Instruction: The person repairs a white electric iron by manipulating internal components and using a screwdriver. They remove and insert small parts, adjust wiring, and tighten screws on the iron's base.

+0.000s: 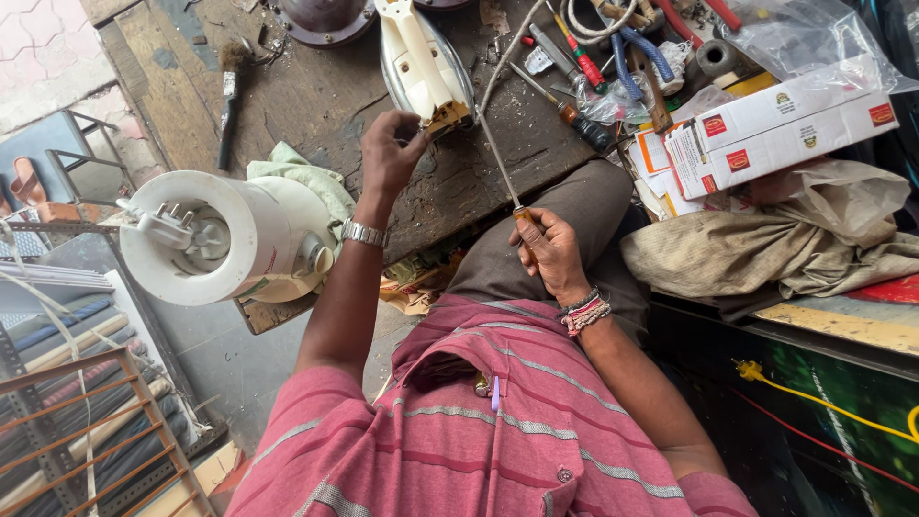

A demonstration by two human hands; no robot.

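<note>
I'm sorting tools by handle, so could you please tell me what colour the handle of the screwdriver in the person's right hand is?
The screwdriver handle looks amber-orange, mostly hidden in the right hand; head view.

— What do the hands hold?
— The left hand (388,153) grips the rear of a cream plastic clothes iron (422,65) lying on the worn wooden workbench (316,101). The right hand (552,251) holds a long screwdriver (499,158), tip at the iron's heel.
— Nearby?
— A white mixer base (215,237) at the bench's near left corner.

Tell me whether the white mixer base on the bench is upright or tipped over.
Tipped over. The mixer base lies on its side at the edge of the bench, its round end with the coupling facing the camera.
</note>
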